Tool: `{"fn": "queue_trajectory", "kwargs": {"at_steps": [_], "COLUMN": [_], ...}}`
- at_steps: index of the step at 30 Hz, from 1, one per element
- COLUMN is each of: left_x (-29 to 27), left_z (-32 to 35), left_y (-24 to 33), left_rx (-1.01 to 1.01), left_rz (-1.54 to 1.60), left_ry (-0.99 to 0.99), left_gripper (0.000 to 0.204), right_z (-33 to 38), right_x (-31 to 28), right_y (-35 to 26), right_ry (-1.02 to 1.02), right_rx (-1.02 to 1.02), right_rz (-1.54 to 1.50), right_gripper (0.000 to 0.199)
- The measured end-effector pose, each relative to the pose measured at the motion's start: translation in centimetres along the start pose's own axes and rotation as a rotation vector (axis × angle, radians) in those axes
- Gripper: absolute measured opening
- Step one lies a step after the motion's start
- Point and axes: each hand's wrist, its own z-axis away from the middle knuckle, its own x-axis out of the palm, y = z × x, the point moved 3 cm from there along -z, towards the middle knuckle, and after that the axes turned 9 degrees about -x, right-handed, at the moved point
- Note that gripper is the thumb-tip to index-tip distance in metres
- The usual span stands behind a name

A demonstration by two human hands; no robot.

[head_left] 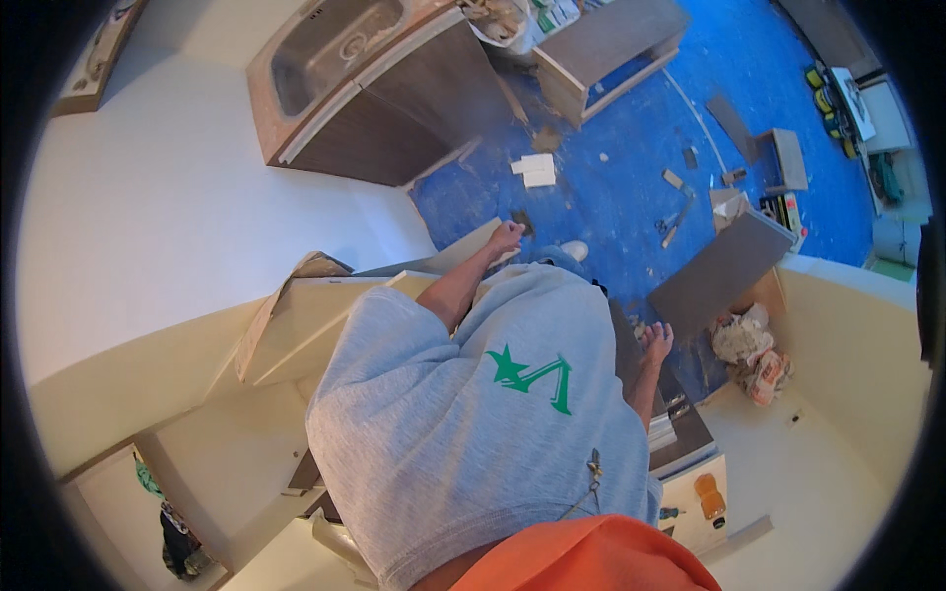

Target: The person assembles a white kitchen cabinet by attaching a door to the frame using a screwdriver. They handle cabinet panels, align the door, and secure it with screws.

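My left hand (507,236) reaches forward past my grey shirt, its fingers curled closed. Beside it is the end of a pale board (463,246); whether the fingers grip something is too small to tell. A dark patch (522,223) lies on the blue floor covering just beyond these fingers. My right hand (656,342) hangs at my right side, fingers loosely bent and apart, with nothing seen in them. Closest to it is a dark brown panel (722,269), lying at an angle a little farther forward.
Ahead on the left stands a sink cabinet (394,128). A brown cabinet box (611,44) is beyond it. White sheets (537,169) and hand tools (678,222) are scattered on the blue floor covering (611,187). Crumpled bags (754,355) lie by the right wall. An orange bottle (709,495) is behind me.
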Motion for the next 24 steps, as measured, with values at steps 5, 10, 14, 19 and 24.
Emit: {"fn": "queue_trajectory", "kwargs": {"at_steps": [5, 10, 14, 19, 24], "left_x": [-2.2, -4.8, -5.4, -3.3, -2.3], "left_z": [1.0, -1.0, -2.1, 0.5, 3.2], "left_y": [3.6, 2.3, 1.3, 4.2, 7.4], "left_rx": [-0.077, 0.120, 0.207, 0.081, 0.099], "left_rz": [0.081, 0.028, -0.475, -0.204, -0.069], "left_ry": [-0.028, -0.060, 0.083, -0.123, -0.189], "left_gripper": [0.041, 0.037, 0.038, 0.035, 0.034], "right_z": [-1.6, 0.0, 2.1, 0.7, -0.5], "right_x": [4.6, 5.0, 5.0, 6.3, 1.6], "right_y": [1.5, 9.8, 13.5, 14.8, 21.3], "right_ry": [-0.064, -0.156, -0.268, -0.244, -0.110], "right_rx": [0.007, 0.053, 0.086, 0.151, 0.251], "right_rz": [-0.085, -0.133, -0.146, -0.203, -0.273], "right_gripper": [0.065, 0.065, 0.064, 0.062, 0.059]}}
